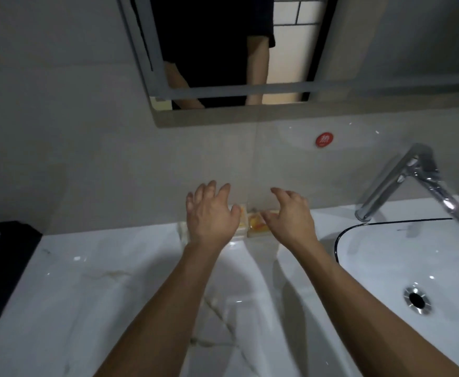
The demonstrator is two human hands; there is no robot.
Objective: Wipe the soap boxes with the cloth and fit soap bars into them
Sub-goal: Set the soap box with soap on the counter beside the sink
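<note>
Two small clear soap boxes stand side by side at the back of the white marble counter, against the wall. My left hand (212,213) hovers over the left soap box (241,223), fingers spread and relaxed, hiding most of it. My right hand (291,216) hovers over the right soap box (257,226), in which an orange soap bar shows. Neither hand holds anything. No cloth is in view.
A white sink basin (386,257) with a chrome drain sits at the right, with a chrome tap (410,180) behind it. A black box (2,265) stands at the counter's left edge. A mirror (223,58) hangs on the wall above.
</note>
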